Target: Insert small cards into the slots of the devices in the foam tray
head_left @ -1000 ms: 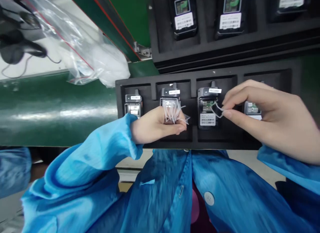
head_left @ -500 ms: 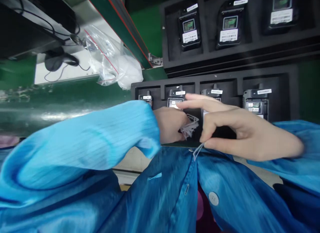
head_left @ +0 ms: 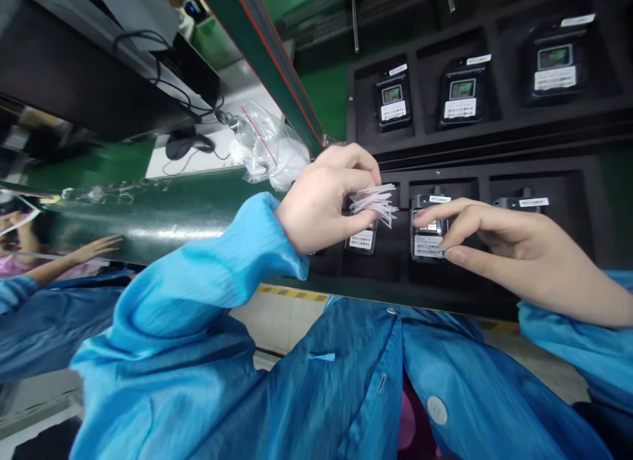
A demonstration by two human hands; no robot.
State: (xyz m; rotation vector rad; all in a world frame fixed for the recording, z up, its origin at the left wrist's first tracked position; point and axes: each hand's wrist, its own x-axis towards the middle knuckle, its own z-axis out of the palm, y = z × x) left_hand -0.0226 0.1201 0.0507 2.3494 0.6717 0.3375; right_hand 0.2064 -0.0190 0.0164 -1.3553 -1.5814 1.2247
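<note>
Pinched between your left hand's (head_left: 321,206) thumb and fingers is a fanned bundle of thin clear plastic strips (head_left: 374,201), now lifted higher than a second ago, above the near black foam tray (head_left: 568,203). Your right hand (head_left: 494,239) has let go of its single strip; its grip is loosely spread, fingertips touching a small black labelled device (head_left: 428,226) in its slot. Your hand hides the leftmost slots, and the labels are unreadable.
</note>
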